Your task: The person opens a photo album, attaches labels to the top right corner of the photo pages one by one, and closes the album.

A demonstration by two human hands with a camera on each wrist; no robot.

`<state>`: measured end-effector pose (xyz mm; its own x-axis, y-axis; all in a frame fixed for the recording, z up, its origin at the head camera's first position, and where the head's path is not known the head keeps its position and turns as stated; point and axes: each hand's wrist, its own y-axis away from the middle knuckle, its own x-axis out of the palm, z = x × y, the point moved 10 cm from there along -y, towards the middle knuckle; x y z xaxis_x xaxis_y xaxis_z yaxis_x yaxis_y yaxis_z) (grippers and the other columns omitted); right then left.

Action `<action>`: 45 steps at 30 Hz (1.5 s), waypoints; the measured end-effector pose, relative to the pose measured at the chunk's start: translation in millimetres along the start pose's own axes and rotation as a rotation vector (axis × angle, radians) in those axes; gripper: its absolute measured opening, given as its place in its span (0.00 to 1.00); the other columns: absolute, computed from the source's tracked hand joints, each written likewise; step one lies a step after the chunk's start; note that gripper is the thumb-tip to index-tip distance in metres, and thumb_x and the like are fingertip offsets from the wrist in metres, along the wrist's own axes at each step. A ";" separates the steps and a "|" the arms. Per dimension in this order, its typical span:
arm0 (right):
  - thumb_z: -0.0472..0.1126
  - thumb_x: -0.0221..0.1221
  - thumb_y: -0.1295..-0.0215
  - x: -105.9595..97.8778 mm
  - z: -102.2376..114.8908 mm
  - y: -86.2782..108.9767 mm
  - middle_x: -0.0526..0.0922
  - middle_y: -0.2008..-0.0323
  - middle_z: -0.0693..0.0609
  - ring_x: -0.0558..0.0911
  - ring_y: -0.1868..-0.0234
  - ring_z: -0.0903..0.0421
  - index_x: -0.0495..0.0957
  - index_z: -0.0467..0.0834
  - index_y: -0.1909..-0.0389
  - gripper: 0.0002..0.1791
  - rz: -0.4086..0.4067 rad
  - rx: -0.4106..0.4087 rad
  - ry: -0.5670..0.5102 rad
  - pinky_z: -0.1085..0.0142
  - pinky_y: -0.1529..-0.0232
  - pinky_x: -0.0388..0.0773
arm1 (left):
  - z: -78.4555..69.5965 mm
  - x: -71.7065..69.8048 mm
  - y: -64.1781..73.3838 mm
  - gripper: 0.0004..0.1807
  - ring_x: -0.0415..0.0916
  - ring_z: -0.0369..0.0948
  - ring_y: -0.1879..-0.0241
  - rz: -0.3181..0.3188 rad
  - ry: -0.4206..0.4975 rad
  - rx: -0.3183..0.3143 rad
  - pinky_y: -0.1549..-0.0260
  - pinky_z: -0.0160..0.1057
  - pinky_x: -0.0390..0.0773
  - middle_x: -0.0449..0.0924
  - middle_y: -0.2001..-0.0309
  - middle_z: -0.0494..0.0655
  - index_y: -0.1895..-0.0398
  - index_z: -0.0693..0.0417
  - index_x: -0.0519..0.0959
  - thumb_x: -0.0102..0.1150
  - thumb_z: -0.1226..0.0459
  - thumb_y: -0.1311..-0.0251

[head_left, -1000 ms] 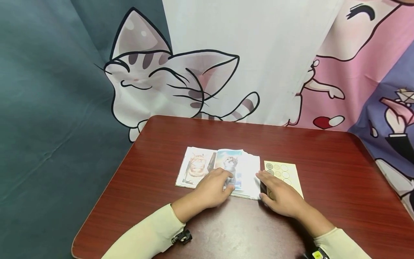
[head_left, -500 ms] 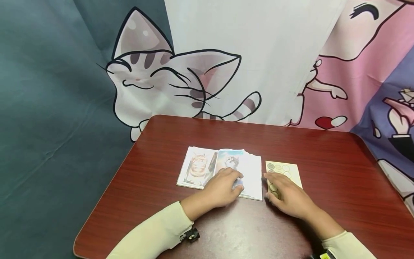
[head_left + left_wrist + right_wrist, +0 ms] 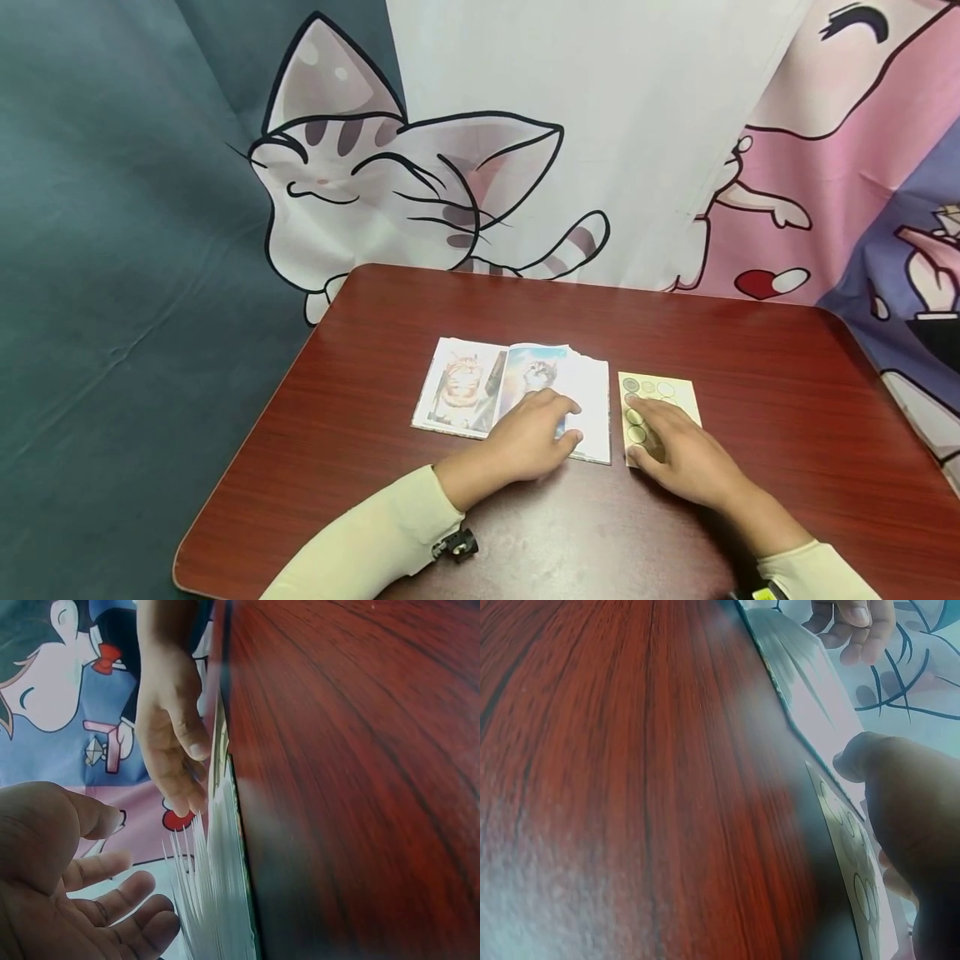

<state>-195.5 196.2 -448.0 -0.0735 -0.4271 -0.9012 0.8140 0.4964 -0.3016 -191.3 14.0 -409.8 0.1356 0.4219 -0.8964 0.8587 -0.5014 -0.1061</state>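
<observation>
An open book (image 3: 592,400) lies on the table, with a picture of an orange cat on its left page and a grey kitten on the right. My left hand (image 3: 528,437) is over the lower part of the right page, fingers loosely bent and thumb apart, pinching nothing. Several page edges (image 3: 199,877) fan upward beside its fingers in the left wrist view. To the right of the book is a pale yellow sheet (image 3: 681,390) with rows of circles. Over its lower half hovers or rests my right hand (image 3: 682,454), thumb and fingers spread; contact cannot be told.
The reddish-brown wooden table (image 3: 420,300) extends around the book and sheet. Behind it hangs a cloth backdrop (image 3: 630,100) with cartoon cats. A small black device (image 3: 456,546) is strapped at the left sleeve.
Both hands have shifted right: the left across the right page, the right from the book's edge further over the yellow sheet. Book and sheet keep their places, apart from a slight view shift.
</observation>
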 end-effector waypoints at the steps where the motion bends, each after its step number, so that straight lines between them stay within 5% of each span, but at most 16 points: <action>1: 0.48 0.73 0.42 -0.3 -1.1 0.7 0.77 0.37 0.42 0.74 0.35 0.42 0.72 0.39 0.31 0.39 -0.002 0.002 0.000 0.45 0.38 0.70 | -0.7 0.6 -0.3 0.17 0.76 0.42 0.43 0.002 0.002 0.000 0.44 0.37 0.74 0.80 0.45 0.42 0.42 0.47 0.81 0.61 0.53 0.30; 13: 0.52 0.74 0.44 -7.5 -15.5 10.4 0.74 0.34 0.39 0.71 0.33 0.39 0.68 0.36 0.28 0.46 0.012 0.052 -0.013 0.57 0.30 0.61 | -12.3 4.5 -6.6 0.17 0.75 0.41 0.40 0.013 0.019 0.011 0.42 0.38 0.74 0.80 0.44 0.42 0.41 0.46 0.80 0.60 0.53 0.29; 20: 0.55 0.75 0.46 -8.2 -20.0 12.6 0.72 0.33 0.36 0.69 0.33 0.36 0.66 0.33 0.28 0.51 0.027 0.063 0.002 0.44 0.35 0.66 | -21.7 6.8 -11.3 0.17 0.75 0.40 0.40 0.015 0.037 0.022 0.41 0.36 0.72 0.80 0.44 0.42 0.41 0.46 0.80 0.60 0.54 0.29; 28: 0.59 0.75 0.48 -5.7 -26.8 13.7 0.72 0.34 0.35 0.69 0.33 0.34 0.66 0.32 0.29 0.53 0.033 0.091 0.029 0.42 0.37 0.67 | -33.9 11.8 -17.9 0.17 0.74 0.35 0.41 0.029 0.088 0.051 0.42 0.31 0.72 0.79 0.44 0.41 0.41 0.47 0.80 0.59 0.54 0.29; 41: 0.60 0.76 0.50 -3.6 -28.2 13.3 0.73 0.35 0.33 0.70 0.35 0.32 0.67 0.31 0.30 0.54 0.033 0.091 0.029 0.37 0.40 0.67 | -33.3 33.8 -24.1 0.23 0.73 0.36 0.40 0.096 0.181 -0.094 0.43 0.33 0.74 0.75 0.38 0.46 0.35 0.47 0.75 0.59 0.52 0.30; 45: 0.60 0.76 0.51 -3.1 -28.8 13.1 0.73 0.35 0.33 0.70 0.35 0.32 0.67 0.31 0.30 0.54 0.037 0.099 0.025 0.37 0.40 0.67 | -31.2 39.6 -25.7 0.24 0.75 0.34 0.46 0.121 0.227 -0.157 0.47 0.32 0.75 0.75 0.40 0.48 0.35 0.48 0.75 0.61 0.52 0.32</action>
<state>-201.2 225.8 -458.2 -0.0553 -0.3903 -0.9190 0.8691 0.4342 -0.2368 -192.6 67.2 -429.1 0.3335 0.5331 -0.7776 0.8930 -0.4431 0.0791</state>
